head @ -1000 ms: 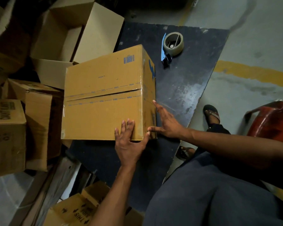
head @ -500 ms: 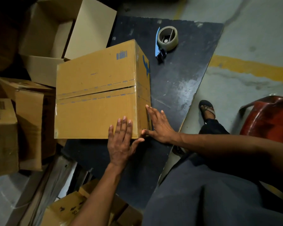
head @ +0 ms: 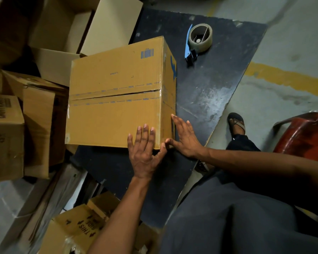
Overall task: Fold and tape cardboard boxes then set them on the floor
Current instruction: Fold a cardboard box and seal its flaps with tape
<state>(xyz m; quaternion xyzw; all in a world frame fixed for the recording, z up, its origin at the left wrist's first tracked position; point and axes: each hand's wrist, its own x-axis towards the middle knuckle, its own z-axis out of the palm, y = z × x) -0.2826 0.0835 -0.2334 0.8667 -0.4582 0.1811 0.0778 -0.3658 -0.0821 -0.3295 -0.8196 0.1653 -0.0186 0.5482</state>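
Flatly, left hand (head: 142, 153) fingers spread on taped box (head: 116, 96) top; right hand (head: 186, 139) fingers against its side.

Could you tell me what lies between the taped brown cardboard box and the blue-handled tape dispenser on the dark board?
Nothing: in the head view, only bare dark board separates the taped brown cardboard box from the blue-handled tape dispenser.

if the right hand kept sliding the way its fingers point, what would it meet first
Judging by this view, nothing close: the right hand lies flat along the taped box's side, fingers pointing over bare dark board. The tape dispenser sits farther on, slightly right.
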